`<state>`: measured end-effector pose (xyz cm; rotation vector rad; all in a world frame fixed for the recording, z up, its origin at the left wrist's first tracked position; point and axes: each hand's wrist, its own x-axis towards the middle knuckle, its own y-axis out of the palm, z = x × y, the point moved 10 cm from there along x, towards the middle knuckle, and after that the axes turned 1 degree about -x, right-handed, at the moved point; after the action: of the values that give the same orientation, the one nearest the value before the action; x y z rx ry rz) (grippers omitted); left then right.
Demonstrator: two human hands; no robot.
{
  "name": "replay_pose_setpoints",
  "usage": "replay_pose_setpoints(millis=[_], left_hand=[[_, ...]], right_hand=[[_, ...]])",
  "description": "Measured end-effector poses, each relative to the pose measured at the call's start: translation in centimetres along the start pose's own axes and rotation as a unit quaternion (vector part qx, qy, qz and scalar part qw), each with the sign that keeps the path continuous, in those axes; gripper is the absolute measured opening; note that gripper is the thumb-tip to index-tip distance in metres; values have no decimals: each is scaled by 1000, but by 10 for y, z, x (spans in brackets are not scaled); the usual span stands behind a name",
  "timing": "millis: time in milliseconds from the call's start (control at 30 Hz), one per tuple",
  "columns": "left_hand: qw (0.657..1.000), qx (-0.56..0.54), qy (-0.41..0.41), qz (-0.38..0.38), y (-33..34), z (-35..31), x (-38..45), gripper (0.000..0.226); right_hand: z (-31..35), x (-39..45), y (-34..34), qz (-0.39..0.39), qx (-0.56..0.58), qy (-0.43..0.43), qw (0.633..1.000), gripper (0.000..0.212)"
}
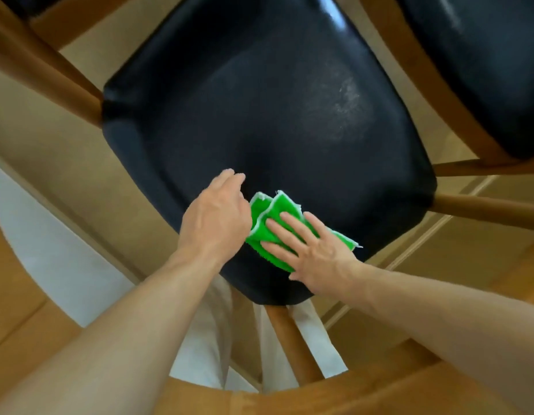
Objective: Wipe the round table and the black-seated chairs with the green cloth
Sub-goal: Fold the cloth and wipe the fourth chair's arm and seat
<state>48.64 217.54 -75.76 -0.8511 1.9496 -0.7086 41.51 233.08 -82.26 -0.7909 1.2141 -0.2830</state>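
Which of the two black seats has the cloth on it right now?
The big centre seat: the green cloth lies near its front edge under the right hand. The other seat, top right, has nothing on it.

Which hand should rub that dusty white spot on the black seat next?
Probably the right hand: its straight fingers already press the green cloth onto the seat. The left hand only touches the cloth's edge.

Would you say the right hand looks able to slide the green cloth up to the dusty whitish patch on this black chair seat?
Probably yes: the bare black seat lies between the green cloth under the right hand and the whitish patch.
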Motion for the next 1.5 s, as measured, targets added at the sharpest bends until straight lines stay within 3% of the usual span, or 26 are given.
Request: replay_pose_setpoints(millis=[100,233,367,500,600,700,767,833,1000,1133,1233,1500], left_hand=[[997,4,77,-13,3,-26,-11,25],[989,-17,150,10,23,-58,-9,32],[990,-45,133,6,33,-74,11,29],[991,-8,131,36,55,-79,17,24],[991,34,126,3,52,-77,17,26],[954,182,232,-54,56,-99,14,43],[923,265,278,-7,82,-106,13,68],[913,295,282,20,105,-103,14,78],[883,333,325,52,135,-97,1,73],[819,325,456,129,167,-92,-52,74],[780,320,501,196,186,-87,-82,84],[759,339,535,153,189,-102,-77,83]], right_hand=[[-20,2,-8,7,-21,-9,1000,76],[-97,2,-44,-44,-23,93,994,82],[-88,-2,-49,-30,11,114,993,76],[-60,-8,-46,40,86,99,991,75],[-97,-22,-64,42,196,98,975,50],[-170,-54,-87,-43,221,212,951,29],[-201,-72,-91,-72,236,278,928,30],[-210,-74,-88,-53,242,294,923,34],[-219,-65,-102,-79,277,302,909,40],[-231,-71,-104,-113,311,307,892,36],[-241,-81,-101,-168,357,315,863,28],[-251,-90,-95,-137,394,329,847,31]])
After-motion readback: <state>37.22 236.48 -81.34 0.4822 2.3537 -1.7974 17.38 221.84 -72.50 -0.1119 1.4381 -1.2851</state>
